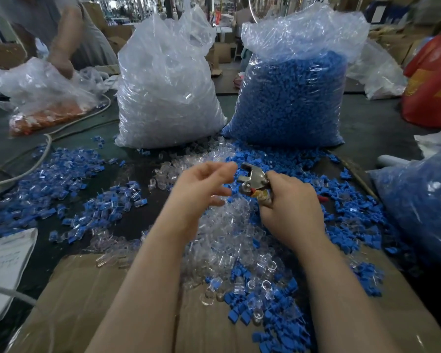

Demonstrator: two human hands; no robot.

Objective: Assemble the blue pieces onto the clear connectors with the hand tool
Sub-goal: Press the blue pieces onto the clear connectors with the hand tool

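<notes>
My right hand (288,207) is closed around a metal hand tool (252,178), whose jaws point up and left. Just left of those jaws hovers my left hand (201,184), fingers loosely curled and apart, with nothing visible in it. Under both hands lies a heap of loose clear connectors (229,233) mixed with loose blue pieces (341,220). To the left, a spread of joined blue-and-clear parts (69,179) covers the dark table.
Two tall plastic bags stand at the back: clear connectors (166,80) and blue pieces (293,98). Another blue-filled bag (423,200) lies at right. Cardboard (92,296) covers the near edge. Another person's hand (61,62) reaches into a bag with orange parts (43,98) at far left. Cables (36,159) cross the left.
</notes>
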